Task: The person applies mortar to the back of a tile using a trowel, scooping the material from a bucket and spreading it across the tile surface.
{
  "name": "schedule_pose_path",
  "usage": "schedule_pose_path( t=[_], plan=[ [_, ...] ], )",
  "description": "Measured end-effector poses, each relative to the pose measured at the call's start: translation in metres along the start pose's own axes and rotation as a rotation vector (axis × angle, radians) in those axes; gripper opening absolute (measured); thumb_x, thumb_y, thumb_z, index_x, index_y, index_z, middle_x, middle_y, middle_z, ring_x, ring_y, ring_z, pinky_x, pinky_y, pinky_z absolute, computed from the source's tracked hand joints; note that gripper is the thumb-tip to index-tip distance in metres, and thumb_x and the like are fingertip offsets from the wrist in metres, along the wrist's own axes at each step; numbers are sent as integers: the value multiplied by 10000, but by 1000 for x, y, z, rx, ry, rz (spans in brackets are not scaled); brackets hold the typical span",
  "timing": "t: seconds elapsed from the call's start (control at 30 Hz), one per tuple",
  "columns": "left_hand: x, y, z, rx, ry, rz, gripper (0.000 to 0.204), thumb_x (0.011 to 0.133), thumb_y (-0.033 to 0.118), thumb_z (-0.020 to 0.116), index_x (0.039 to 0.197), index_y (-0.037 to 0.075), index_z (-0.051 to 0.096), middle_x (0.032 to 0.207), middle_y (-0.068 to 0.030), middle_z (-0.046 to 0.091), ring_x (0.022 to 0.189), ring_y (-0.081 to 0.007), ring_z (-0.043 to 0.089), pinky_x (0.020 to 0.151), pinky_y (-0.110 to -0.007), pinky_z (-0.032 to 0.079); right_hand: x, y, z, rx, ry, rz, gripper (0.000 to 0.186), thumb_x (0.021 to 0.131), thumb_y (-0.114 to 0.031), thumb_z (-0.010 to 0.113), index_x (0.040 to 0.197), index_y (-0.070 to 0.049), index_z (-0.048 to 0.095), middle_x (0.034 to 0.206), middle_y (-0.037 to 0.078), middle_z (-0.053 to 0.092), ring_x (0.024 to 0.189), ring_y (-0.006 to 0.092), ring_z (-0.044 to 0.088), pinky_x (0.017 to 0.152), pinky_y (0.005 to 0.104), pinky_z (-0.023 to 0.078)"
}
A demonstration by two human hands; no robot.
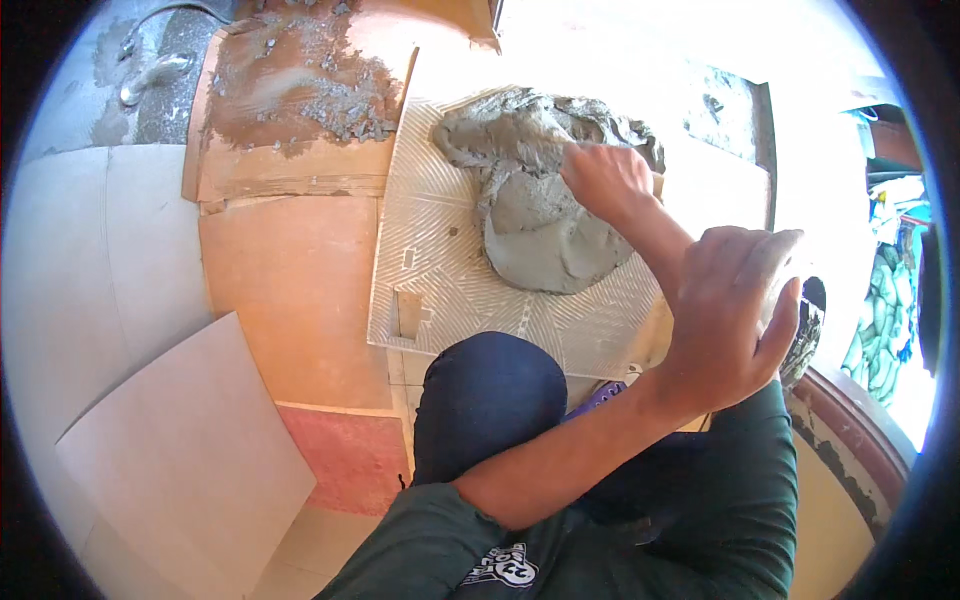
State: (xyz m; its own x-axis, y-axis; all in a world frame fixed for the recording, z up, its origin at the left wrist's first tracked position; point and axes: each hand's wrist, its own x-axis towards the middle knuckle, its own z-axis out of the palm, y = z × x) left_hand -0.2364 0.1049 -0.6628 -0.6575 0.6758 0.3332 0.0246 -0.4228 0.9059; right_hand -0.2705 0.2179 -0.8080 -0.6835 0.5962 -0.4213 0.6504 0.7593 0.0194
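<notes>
As the left hand [730,305] hovers nearest the lens, fingers half bent and thumb apart beside a dark, flecked round vessel [805,345], whether it grips anything cannot be told; beyond, the right hand [612,180] is curled into a fist over wet grey mortar [545,235], any hold hidden; the mortar sits heaped on a ridged tile [430,230]; working that heap appears the step in hand, the next move likely calling for even spreading toward bare corners; farther off lies a smeared board [270,160].

Mortar heap [550,240] sits on a tile [410,270]
Left and nearer is a panel [190,450]; before the tile, a knee [490,385].
</notes>
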Motion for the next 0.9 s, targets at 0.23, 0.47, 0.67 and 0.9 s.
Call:
schedule_pose_path(
  t=[0.23,0.47,0.67,0.9],
  plan=[
    [2,-1,-16,24,76,21,394,875,63,633,1259,-9,579,1047,-130,621,999,-295,553,929,-429,393,26,-6,6,711,-283,-88,435,998,-426,560,977,1,640,731,109,638,526,209,621,486,382,512],
    [7,6,-23,41,83,18,381,872,58,634,1246,2,598,1036,-102,624,990,-272,559,932,-413,388,-27,-13,40,1848,-394,499,426,1031,-476,493,1029,-53,549,665,6,511,449,118,474,387,291,418],
    [5,10,-18,16,12,4,382,873,72,632,1246,1,597,1032,-105,625,1000,-278,556,936,-418,385,17,-82,62,2181,-367,525,397,1032,-464,495,1028,-68,517,663,4,488,475,140,452,387,305,405],
    [10,10,-31,43,56,17,373,872,70,633,1236,-7,600,1017,-106,626,991,-279,560,936,-415,384,-6,-83,-5,870,-324,216,448,983,-411,578,955,30,656,784,195,671,672,281,697,588,431,551]
  ],
)
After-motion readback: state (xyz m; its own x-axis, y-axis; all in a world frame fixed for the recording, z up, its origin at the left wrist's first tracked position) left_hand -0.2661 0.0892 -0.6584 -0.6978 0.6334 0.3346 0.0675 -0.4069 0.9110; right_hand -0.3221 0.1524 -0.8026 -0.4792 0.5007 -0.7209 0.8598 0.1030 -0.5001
